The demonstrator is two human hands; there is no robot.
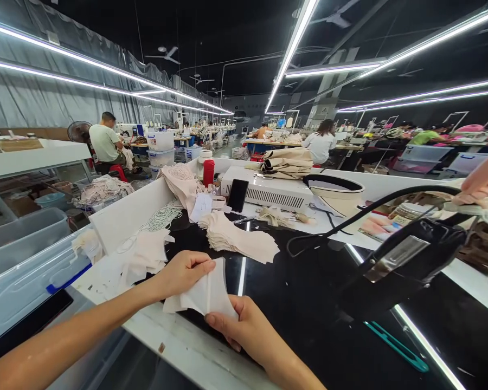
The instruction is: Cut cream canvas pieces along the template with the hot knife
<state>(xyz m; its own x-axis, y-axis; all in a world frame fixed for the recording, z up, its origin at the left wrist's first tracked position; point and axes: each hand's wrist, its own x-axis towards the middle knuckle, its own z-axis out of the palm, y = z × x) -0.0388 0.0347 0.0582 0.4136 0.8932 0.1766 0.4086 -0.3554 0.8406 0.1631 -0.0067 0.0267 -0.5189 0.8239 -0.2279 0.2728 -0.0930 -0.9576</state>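
Between my two hands a pale fabric piece (205, 290) is stretched over the near edge of the black work surface. My left hand (187, 273) pinches its upper left corner between thumb and fingers. Its lower right corner is gripped by my right hand (244, 325), thumb on top. Another cream layer shows beneath its left side. Just beyond lies a fanned stack of cream fabric pieces (239, 238). Left of my left hand sits a loose heap of similar cut pieces (148, 252).
A black device with a metal plate (402, 257) stands at right, near teal snips (396, 346). Behind are a phone (237, 195), a red bottle (208, 172), a white vented box (264, 189) and a visor (337, 195). Pinkish fabric or fingers blur at the right edge. Co-workers sit farther back.
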